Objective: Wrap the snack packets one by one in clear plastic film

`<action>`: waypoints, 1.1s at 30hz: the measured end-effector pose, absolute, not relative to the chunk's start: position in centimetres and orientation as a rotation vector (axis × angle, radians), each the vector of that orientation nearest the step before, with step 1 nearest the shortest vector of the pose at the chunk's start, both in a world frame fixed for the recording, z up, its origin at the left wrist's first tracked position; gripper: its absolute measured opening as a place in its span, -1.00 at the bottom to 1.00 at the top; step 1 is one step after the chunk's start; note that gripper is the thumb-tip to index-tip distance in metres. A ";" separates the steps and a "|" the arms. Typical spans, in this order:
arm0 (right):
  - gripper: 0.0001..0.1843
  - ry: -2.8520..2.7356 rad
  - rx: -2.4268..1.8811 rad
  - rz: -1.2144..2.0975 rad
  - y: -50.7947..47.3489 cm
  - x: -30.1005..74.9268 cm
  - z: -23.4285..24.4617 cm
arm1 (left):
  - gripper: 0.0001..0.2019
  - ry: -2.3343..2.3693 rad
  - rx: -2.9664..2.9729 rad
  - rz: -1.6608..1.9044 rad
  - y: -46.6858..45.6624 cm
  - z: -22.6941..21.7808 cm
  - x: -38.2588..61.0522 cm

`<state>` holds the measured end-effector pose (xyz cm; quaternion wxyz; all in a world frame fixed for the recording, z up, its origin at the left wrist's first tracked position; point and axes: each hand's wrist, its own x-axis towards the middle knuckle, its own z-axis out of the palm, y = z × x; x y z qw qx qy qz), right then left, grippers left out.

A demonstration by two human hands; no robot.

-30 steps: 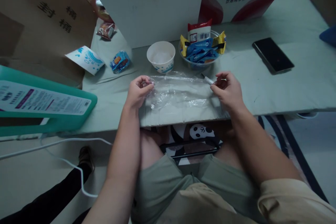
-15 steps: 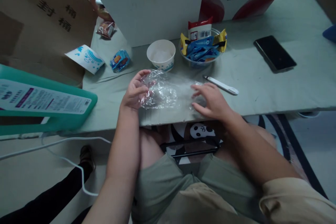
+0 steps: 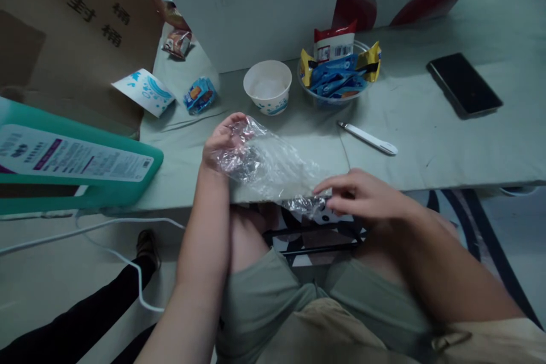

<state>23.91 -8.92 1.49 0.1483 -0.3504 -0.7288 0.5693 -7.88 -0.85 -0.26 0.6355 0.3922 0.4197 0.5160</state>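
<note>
Head view: left hand [image 3: 218,147] pinching clear plastic [image 3: 279,166] over desk [image 3: 443,151]; right hand [image 3: 362,193] touching its lower end, grip unclear

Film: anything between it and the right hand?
Nothing visible. The right hand's fingertips are at the lower end of the film, though contact is unclear; the left hand holds the other end. The white tool lies beyond the right hand, outside that gap.
</note>
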 end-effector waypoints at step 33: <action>-0.46 -1.274 -1.197 1.574 -5.4 22.5 -1.7 | -0.73 1.114 1.133 0.938 -2.0 -1.2 -0.7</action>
